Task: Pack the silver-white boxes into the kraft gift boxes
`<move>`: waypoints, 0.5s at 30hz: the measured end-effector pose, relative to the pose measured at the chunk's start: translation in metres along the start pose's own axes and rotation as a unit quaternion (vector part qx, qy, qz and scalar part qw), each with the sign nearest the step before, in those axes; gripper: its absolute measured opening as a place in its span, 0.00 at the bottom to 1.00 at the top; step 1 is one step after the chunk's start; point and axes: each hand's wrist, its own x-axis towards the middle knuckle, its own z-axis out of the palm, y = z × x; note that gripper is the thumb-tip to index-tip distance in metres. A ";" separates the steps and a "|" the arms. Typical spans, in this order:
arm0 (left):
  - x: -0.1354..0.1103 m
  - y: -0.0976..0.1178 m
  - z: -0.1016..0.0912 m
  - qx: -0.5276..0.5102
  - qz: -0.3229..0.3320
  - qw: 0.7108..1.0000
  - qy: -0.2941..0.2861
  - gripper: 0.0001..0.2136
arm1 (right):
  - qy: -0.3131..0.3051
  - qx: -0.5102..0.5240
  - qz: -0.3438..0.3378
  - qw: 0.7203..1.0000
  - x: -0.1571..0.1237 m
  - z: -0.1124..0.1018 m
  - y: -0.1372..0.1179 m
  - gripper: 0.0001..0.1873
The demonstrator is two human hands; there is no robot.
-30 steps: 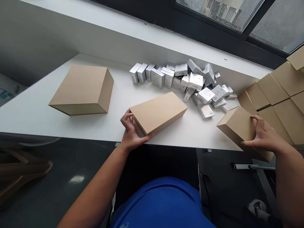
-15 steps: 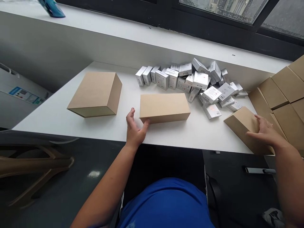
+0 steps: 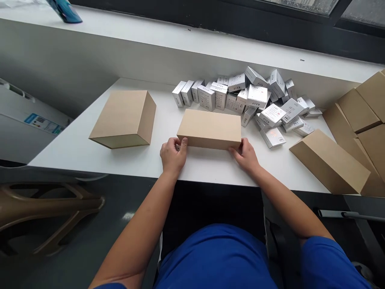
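A flat brown cardboard box point(image 3: 210, 127) lies on the white table point(image 3: 75, 144) straight ahead of me. My left hand point(image 3: 172, 154) grips its near left corner, fingers curled against the front face. On the near right corner sits my right hand point(image 3: 246, 154), fingers bent onto the box's lower edge. Just behind the box is a heap of several small silver cartons point(image 3: 249, 98).
A squarer brown box point(image 3: 124, 117) rests on the table's left part. Another long brown box point(image 3: 329, 160) lies at the right near the front edge, beside a stack of brown boxes point(image 3: 361, 112). A white ledge point(image 3: 150, 36) runs behind, under a dark window frame.
My right hand let go of the long box at the right and came over to the middle box's right corner. My left hand closed on its left corner. The box now lies square to me.
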 end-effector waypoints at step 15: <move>-0.014 0.011 -0.004 -0.155 0.032 0.987 -0.012 0.27 | 0.031 0.243 0.036 0.969 -0.014 0.005 -0.002 0.30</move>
